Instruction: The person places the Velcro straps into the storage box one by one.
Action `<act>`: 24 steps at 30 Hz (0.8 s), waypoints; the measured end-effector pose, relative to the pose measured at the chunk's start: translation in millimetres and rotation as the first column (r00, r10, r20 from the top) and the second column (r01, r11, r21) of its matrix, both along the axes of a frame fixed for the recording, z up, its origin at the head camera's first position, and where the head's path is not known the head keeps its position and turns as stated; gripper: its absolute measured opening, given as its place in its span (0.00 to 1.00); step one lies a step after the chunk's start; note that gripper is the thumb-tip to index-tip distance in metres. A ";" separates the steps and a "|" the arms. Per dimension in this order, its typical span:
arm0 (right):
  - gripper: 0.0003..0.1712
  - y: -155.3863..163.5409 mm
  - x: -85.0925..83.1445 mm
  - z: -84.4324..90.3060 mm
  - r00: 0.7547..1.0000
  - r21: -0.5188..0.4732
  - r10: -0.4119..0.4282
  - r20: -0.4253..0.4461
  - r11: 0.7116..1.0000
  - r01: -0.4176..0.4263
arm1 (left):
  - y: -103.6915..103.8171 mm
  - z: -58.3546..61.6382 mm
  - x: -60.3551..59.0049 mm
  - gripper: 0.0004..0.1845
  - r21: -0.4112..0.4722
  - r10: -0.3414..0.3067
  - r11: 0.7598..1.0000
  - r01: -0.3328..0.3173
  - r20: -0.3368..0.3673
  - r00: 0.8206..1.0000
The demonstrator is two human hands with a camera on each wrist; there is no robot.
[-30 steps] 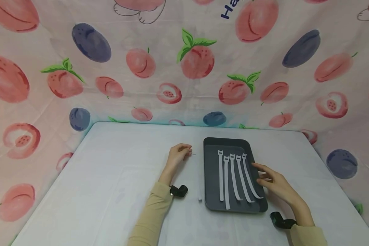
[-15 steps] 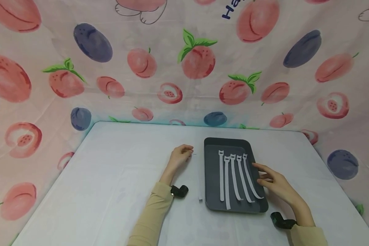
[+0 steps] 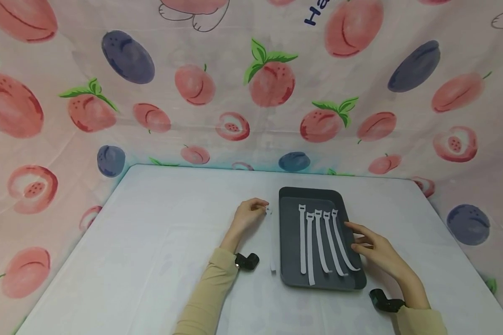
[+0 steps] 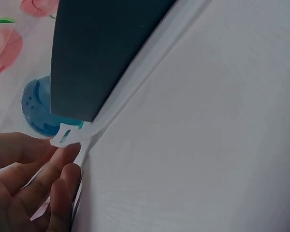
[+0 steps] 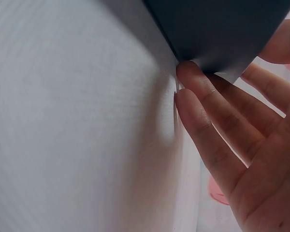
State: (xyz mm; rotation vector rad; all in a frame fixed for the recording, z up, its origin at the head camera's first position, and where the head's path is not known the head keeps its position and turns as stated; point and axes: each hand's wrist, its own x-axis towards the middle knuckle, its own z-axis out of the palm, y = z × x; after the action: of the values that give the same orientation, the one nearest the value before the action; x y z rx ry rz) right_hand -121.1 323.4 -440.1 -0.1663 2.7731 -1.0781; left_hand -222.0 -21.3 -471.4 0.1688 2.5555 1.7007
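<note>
A dark grey tray (image 3: 289,232) lies on the white table and holds several white strap ties (image 3: 318,239) side by side. My left hand (image 3: 251,215) is just left of the tray and pinches the slotted head of another white tie (image 4: 67,137); that tie's strip (image 3: 272,251) runs along the table beside the tray's left edge. My right hand (image 3: 370,249) rests with straight fingers (image 5: 208,125) against the tray's right edge (image 5: 222,43).
The white table (image 3: 151,251) is enclosed by a fruit-printed cloth backdrop (image 3: 251,83) behind and at both sides. Black wrist cameras (image 3: 246,260) sit on both forearms.
My left hand has shifted slightly right toward the tray, bringing the tie's head up off the table. The right hand and the tray stay still.
</note>
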 end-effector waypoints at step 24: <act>0.34 -0.7 0.5 1.1 1.000 0.000 -0.003 0.001 1.000 0.003 | 4.2 4.8 5.4 0.10 0.114 0.079 0.990 -0.080 0.014 0.997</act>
State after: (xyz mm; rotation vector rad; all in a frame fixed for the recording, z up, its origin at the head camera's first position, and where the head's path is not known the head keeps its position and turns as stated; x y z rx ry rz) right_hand -120.6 322.7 -439.0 -0.1621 2.7731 -1.0791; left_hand -216.6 -17.1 -466.6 0.0651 2.4913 1.8725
